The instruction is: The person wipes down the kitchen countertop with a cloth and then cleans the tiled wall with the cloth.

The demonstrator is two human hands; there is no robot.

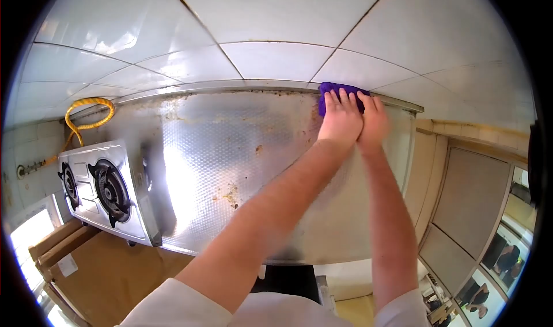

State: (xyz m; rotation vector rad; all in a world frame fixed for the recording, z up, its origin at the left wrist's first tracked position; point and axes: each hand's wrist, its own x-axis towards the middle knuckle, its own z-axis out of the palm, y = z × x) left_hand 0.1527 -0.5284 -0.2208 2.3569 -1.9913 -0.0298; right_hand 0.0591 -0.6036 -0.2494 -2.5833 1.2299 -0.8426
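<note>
A purple cloth [329,89] lies bunched at the back edge of the metal counter [276,194], against the tiled wall. My left hand [341,118] presses on it with the fingers stretched forward over the cloth. Beside it, touching it, my right hand [373,118] rests at the cloth's right part, its fingers partly spread. Brown stains mark the counter's textured surface at the middle and along the back edge.
A two-burner gas stove [106,191] stands at the left, with a yellow hose [89,101] behind it. Below are cardboard boxes [115,275]. Tall cabinet doors [469,197] are at the right, and people show through glass at the lower right.
</note>
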